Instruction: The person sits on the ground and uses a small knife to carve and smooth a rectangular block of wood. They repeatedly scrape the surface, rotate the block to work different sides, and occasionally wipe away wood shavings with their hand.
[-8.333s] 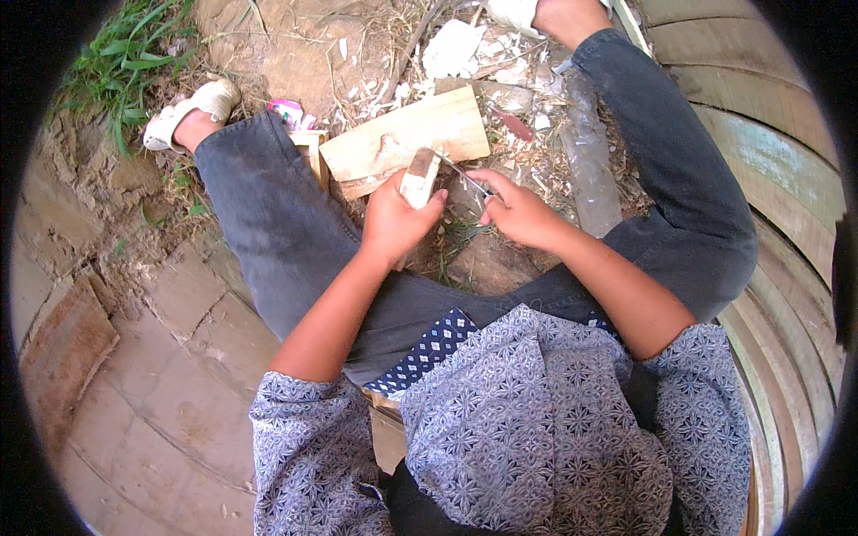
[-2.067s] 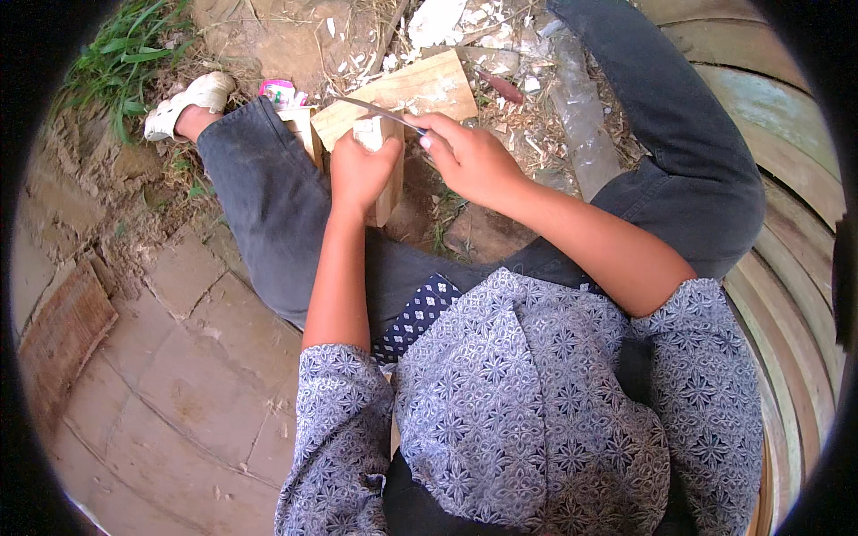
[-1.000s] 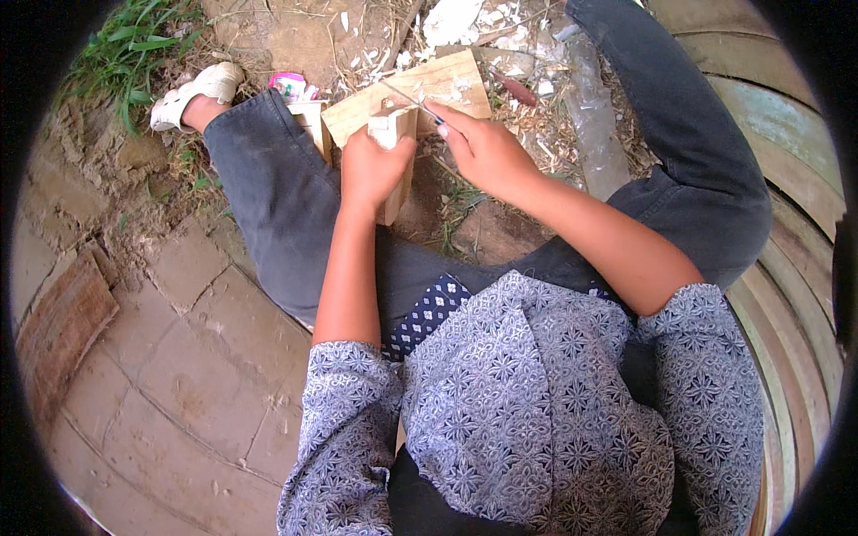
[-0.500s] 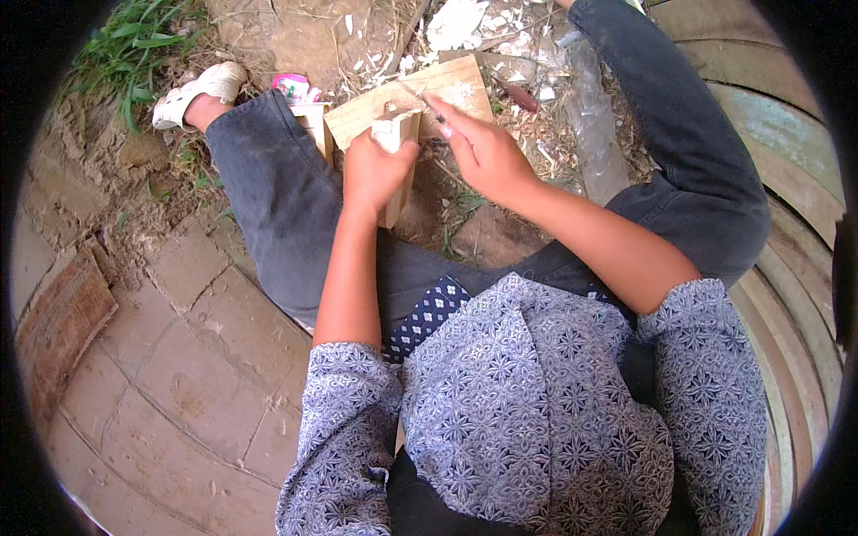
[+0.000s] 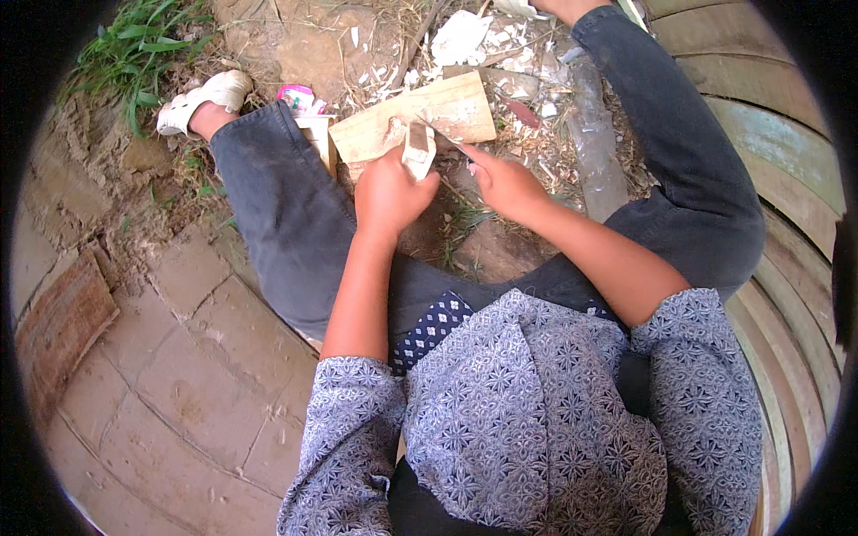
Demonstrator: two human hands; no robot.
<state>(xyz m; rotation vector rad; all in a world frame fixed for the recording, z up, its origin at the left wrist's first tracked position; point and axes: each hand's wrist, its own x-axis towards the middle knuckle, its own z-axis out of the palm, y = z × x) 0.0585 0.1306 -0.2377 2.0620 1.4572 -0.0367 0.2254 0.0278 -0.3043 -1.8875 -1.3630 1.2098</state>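
My left hand is closed around a pale piece of wood, whose squared, cut end sticks up past the thumb. My right hand grips a knife; its thin blade points up and left, just beyond the wood's right side. The handle is mostly hidden in the fingers. Beyond both hands a flat wooden board lies at a slant on the ground, dusted with shavings.
Beside my left leg stand a small wooden box and a pink packet. White wood chips litter the ground ahead. A greyish strip lies near my right leg; curved planks line the right side. Grass grows far left.
The wood in my left hand has tilted, so its end now points further away and right. My right hand has drawn back a little toward me and right with the knife.
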